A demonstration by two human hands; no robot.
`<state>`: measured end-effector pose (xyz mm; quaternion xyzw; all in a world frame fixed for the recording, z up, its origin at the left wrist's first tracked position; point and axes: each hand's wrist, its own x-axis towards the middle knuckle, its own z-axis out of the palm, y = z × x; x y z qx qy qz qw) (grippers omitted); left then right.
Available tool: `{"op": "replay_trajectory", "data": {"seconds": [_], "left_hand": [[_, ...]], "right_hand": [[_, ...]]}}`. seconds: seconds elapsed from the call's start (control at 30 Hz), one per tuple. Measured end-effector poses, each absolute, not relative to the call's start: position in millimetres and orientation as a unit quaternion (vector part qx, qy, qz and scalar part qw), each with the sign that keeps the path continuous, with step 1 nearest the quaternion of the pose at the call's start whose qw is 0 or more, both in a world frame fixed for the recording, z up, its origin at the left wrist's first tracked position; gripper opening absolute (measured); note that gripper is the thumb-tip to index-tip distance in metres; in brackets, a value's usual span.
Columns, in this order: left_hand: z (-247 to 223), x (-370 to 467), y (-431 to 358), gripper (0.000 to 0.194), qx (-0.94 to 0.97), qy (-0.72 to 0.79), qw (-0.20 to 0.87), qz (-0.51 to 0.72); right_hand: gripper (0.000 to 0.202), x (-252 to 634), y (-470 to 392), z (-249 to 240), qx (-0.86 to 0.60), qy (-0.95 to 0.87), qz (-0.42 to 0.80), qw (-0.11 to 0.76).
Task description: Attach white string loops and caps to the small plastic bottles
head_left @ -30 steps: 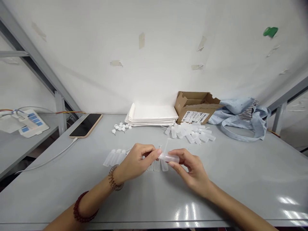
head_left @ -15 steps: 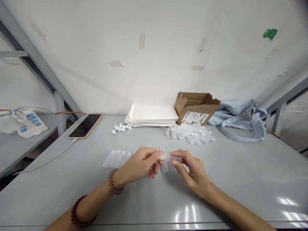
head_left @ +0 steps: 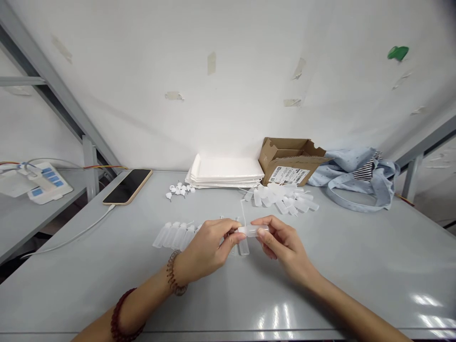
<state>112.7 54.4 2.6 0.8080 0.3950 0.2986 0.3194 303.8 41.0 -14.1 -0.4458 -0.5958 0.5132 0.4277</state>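
Note:
A small translucent plastic bottle (head_left: 252, 231) lies sideways between my two hands above the table. My right hand (head_left: 281, 242) grips its body with thumb and fingers. My left hand (head_left: 213, 244) pinches the white cap (head_left: 242, 230) at the bottle's other end. A thin white strap (head_left: 243, 211) sticks up from near the cap. Below and behind my left hand lies a row of similar bottles (head_left: 172, 235), partly hidden by it. One more bottle (head_left: 244, 247) lies just under the held one.
Small white tips (head_left: 180, 189) with dark points lie at the back left, near a stack of white envelopes (head_left: 228, 170). A pile of bottles (head_left: 281, 197) lies before an open cardboard box (head_left: 290, 164). Blue cloth (head_left: 352, 178) is at right, a charging phone (head_left: 128, 186) at left.
My left fingers have shifted their pinch on the cap end, and the right fingers have curled further around the bottle. The thin strap now stands higher and more in sight.

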Motion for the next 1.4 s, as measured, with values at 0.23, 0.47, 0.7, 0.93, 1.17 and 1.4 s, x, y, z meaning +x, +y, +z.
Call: {"op": "replay_trajectory", "data": {"seconds": [0.23, 0.47, 0.7, 0.93, 1.17, 1.4], "left_hand": [[-7.4, 111.0, 56.8, 0.015, 0.888, 0.314, 0.097, 0.321], [-9.8, 111.6, 55.1, 0.019, 0.917, 0.281, -0.035, 0.281], [-2.4, 105.0, 59.3, 0.014, 0.891, 0.318, 0.128, 0.297], [4.2, 105.4, 59.0, 0.017, 0.823, 0.394, 0.251, 0.324], [5.5, 100.0, 63.5, 0.030, 0.727, 0.526, 0.218, 0.384], [5.2, 99.5, 64.7, 0.025, 0.712, 0.529, 0.195, 0.418]], "right_hand": [[0.034, 305.5, 47.7, -10.5, -0.423, -0.536, 0.602, 0.414], [0.033, 308.3, 51.4, -11.8, -0.419, -0.512, 0.651, 0.373], [0.034, 309.6, 53.1, -6.7, -0.444, -0.678, 0.492, 0.318], [0.022, 315.5, 56.9, -8.7, -0.382, -0.786, 0.312, 0.372], [0.029, 350.0, 87.1, -12.1, -0.543, -0.683, 0.103, 0.477], [0.044, 390.6, 124.1, -31.1, -0.653, -0.589, -0.055, 0.474]]}}
